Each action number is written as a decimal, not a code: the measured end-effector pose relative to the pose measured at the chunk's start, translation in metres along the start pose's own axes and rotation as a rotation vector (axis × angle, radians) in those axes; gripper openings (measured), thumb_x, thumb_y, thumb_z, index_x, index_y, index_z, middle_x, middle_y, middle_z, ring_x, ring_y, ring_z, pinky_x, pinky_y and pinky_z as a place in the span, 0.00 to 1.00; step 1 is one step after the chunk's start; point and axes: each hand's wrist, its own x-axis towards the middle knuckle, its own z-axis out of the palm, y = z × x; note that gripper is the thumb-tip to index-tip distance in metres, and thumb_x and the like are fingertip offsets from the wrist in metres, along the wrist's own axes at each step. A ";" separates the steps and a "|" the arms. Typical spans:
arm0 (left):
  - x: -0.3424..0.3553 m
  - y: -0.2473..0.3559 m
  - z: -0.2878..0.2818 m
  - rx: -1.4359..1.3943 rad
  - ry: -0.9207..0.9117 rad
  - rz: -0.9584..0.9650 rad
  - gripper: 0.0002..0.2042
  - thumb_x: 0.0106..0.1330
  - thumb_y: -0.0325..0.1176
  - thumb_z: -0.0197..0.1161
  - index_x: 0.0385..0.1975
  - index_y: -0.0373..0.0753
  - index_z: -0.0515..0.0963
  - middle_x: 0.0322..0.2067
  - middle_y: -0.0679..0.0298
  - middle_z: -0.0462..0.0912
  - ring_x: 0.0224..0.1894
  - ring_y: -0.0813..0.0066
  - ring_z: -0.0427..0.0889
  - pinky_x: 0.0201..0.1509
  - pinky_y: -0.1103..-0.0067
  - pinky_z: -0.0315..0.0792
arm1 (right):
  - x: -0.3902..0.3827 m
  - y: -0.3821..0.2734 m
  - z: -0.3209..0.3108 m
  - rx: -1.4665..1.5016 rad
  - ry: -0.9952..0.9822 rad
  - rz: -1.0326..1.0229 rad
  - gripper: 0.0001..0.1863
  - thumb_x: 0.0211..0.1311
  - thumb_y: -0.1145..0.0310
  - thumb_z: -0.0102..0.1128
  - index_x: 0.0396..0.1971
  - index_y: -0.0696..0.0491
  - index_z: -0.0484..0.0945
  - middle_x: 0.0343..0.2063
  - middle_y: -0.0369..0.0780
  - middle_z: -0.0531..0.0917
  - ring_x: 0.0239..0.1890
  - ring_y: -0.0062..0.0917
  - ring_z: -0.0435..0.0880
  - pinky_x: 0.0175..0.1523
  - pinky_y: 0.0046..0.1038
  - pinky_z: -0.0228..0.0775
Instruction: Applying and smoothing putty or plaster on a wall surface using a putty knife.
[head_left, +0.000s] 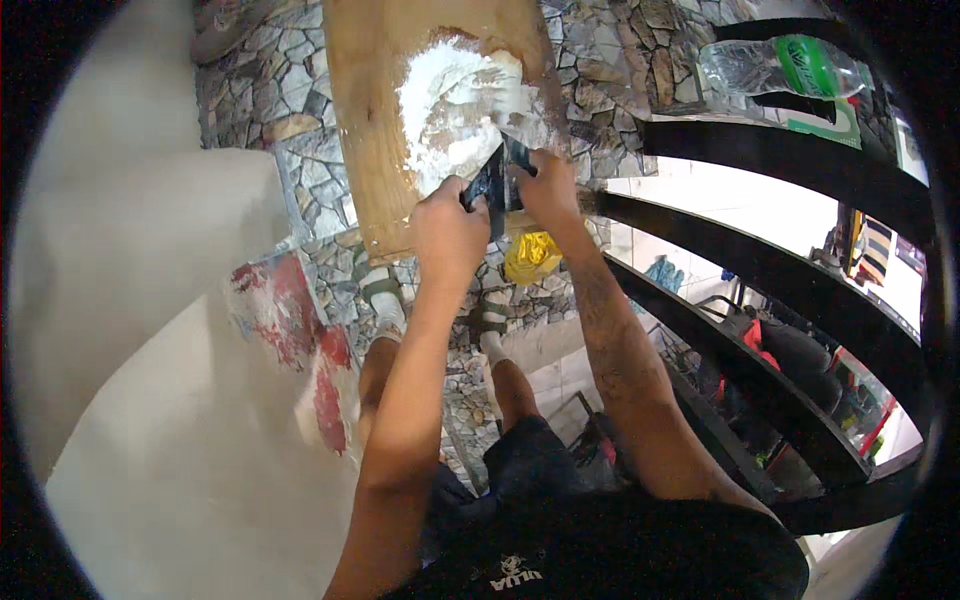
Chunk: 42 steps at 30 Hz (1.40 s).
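Observation:
A wooden board (370, 130) lies ahead of me, with a patch of white powder and paste (430, 100) spread across it. My left hand (448, 222) is closed on a dark flat scraper (486, 188). Close beside it, my right hand (550, 188) grips a second dark scraper (518, 156). The two blades meet or overlap at the near right edge of the white patch; exactly how they touch I cannot tell. White paste shows near their upper ends.
A crumpled yellow plastic bag (533, 257) lies just below the board. Black curved slats (740, 240) run along the right, with a clear bottle (785, 67) beyond. To the left rises a pale wall (200, 400) with a red patch. The floor is stone-patterned (610, 60).

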 end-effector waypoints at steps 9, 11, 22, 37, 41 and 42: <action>0.037 -0.035 0.034 0.052 -0.008 -0.065 0.08 0.42 0.27 0.60 0.24 0.33 0.75 0.20 0.47 0.75 0.23 0.52 0.75 0.29 0.69 0.69 | -0.016 -0.013 0.001 -0.024 -0.079 0.062 0.13 0.41 0.73 0.54 0.30 0.60 0.73 0.29 0.49 0.75 0.33 0.44 0.74 0.41 0.35 0.66; 0.047 -0.048 0.033 0.112 -0.026 -0.061 0.08 0.42 0.27 0.60 0.24 0.33 0.75 0.20 0.47 0.75 0.23 0.52 0.75 0.29 0.69 0.69 | -0.015 -0.010 -0.003 -0.049 -0.098 0.127 0.14 0.41 0.72 0.57 0.32 0.60 0.72 0.30 0.50 0.75 0.33 0.45 0.74 0.39 0.35 0.66; 0.030 0.002 -0.020 0.067 -0.025 0.066 0.08 0.45 0.33 0.59 0.21 0.36 0.76 0.21 0.53 0.76 0.24 0.57 0.75 0.29 0.71 0.68 | -0.016 0.010 -0.015 0.309 0.097 0.285 0.17 0.43 0.68 0.61 0.33 0.60 0.68 0.31 0.50 0.75 0.35 0.44 0.74 0.40 0.35 0.65; 0.034 -0.023 0.005 0.201 -0.003 0.102 0.07 0.47 0.32 0.58 0.21 0.35 0.75 0.24 0.53 0.75 0.26 0.55 0.75 0.31 0.70 0.68 | -0.037 -0.023 -0.026 0.233 0.119 0.121 0.14 0.44 0.71 0.56 0.32 0.55 0.66 0.31 0.48 0.73 0.33 0.45 0.74 0.34 0.40 0.65; 0.034 0.008 -0.031 0.137 -0.030 0.252 0.05 0.45 0.30 0.59 0.19 0.35 0.75 0.22 0.55 0.75 0.23 0.58 0.75 0.24 0.72 0.67 | -0.032 0.012 -0.045 -0.074 0.205 -0.294 0.11 0.39 0.72 0.55 0.27 0.53 0.68 0.29 0.41 0.71 0.31 0.38 0.72 0.35 0.36 0.63; 0.031 0.020 -0.034 0.130 -0.034 0.256 0.05 0.45 0.30 0.59 0.19 0.35 0.75 0.22 0.55 0.75 0.23 0.58 0.75 0.24 0.72 0.67 | -0.031 0.023 -0.046 -0.190 0.237 -0.528 0.09 0.35 0.72 0.53 0.23 0.51 0.67 0.30 0.38 0.70 0.33 0.34 0.71 0.36 0.37 0.62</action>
